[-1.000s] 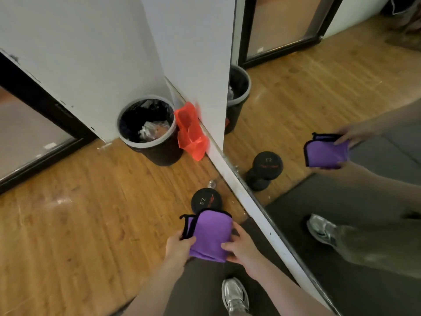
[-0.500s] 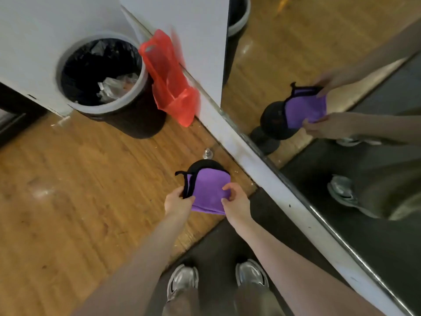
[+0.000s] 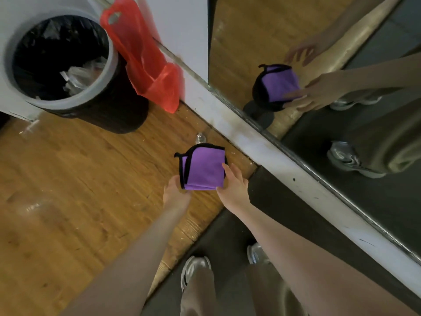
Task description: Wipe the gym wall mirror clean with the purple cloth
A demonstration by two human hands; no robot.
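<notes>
The folded purple cloth [image 3: 204,169], edged in black, is just above the wooden floor in front of the wall mirror [image 3: 341,53]. My right hand [image 3: 234,185] pinches its right edge, fingers on top and thumb at the lower corner. My left hand [image 3: 175,192] is by the cloth's lower left corner. In the mirror that hand's fingers are spread and apart from the cloth. The cloth hides most of a black dumbbell [image 3: 226,160] beneath it. The glass reflects both hands, the cloth and the dumbbell.
A black bin with a grey rim [image 3: 110,71] holds rubbish at the upper left. A red plastic bag [image 3: 148,65] leans on the wall beside it. A white baseboard [image 3: 273,160] runs under the mirror. My shoes [image 3: 196,267] stand on a dark mat [image 3: 227,229].
The view has tilted further down and closer to the floor. The cloth sits lower over the dumbbell. My left hand's fingers have come off the cloth while the right hand keeps hold.
</notes>
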